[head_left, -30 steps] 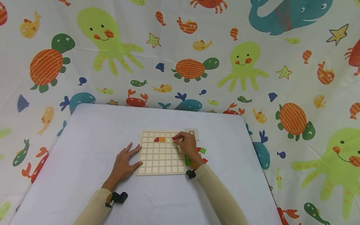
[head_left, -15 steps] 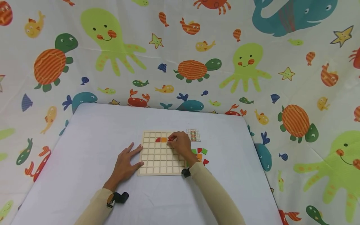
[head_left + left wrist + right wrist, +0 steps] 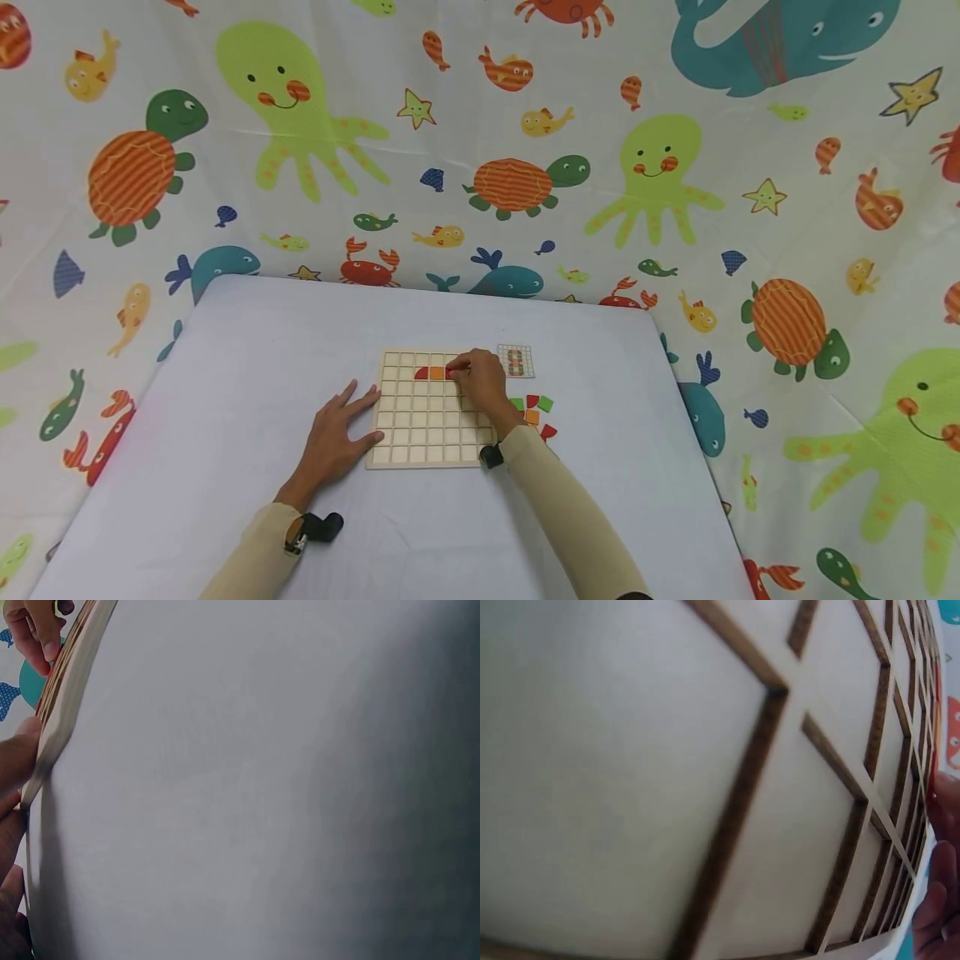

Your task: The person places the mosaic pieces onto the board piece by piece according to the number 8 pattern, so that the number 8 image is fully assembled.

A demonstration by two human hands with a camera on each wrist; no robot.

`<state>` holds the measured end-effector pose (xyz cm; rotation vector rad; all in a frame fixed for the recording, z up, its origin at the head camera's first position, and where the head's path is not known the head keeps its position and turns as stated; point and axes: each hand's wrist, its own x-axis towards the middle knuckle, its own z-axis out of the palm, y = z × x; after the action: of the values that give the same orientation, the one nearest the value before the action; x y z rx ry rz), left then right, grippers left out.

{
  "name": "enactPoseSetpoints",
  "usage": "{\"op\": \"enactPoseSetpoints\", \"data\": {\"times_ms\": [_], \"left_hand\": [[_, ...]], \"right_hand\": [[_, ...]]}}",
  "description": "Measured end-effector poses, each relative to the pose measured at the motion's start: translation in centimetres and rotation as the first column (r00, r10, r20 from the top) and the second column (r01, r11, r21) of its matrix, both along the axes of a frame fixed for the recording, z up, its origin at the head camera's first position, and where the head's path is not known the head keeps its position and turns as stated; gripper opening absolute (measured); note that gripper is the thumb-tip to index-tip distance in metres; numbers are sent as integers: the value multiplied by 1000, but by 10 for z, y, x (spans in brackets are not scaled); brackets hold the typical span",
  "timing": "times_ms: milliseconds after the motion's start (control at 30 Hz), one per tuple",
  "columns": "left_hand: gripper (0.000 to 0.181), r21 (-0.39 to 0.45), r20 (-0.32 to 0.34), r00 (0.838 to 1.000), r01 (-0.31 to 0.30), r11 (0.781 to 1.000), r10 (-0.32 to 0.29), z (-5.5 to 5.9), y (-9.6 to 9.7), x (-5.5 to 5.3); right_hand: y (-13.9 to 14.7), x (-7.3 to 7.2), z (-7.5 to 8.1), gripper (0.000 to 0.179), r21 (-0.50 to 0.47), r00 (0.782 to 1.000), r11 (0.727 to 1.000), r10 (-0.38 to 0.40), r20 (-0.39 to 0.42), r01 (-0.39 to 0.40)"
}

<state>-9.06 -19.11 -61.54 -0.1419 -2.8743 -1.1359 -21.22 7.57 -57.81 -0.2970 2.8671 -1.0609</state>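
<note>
Touching the right fingers [image 3: 462,363], the piece [image 3: 449,374] is red; the board [image 3: 426,437] pale, gridded.

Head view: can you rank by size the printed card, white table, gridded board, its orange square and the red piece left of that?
1. White table
2. Gridded board
3. Printed card
4. Orange square, red piece: too alike to rank

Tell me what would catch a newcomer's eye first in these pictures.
Probably the bright sea-animal backdrop, spread across the upper head view behind the white table. Next, likely the gridded wooden board on that table: the right hand pinches a red piece beside an orange square, while the left hand rests at the board's left edge.
</note>
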Motion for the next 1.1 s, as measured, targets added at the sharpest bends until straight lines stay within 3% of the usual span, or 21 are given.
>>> {"op": "enactPoseSetpoints", "data": {"times_ms": [233,433,600,867,1100], "left_hand": [[77,4,4,1000,2,1000,-2,-2,1,-1],[77,0,13,1000,3,1000,-3,-1,1,0],[76,-3,-24,1000,1,1000,-1,0,1,0],[76,0,-15,1000,9,1000,-9,0,-2,-1],[75,5,-1,1000,6,1000,-6,1,-1,0]], "right_hand": [[9,4,3,12,-61,1000,998,-3,19,4],[35,6,12,16,-154,999,988,-2,41,8],[69,8,13,17,-194,995,978,-71,70,83],[108,17,14,22,-206,981,963,-149,121,172],[125,25,9,18,-141,966,966,-194,170,219]]}}
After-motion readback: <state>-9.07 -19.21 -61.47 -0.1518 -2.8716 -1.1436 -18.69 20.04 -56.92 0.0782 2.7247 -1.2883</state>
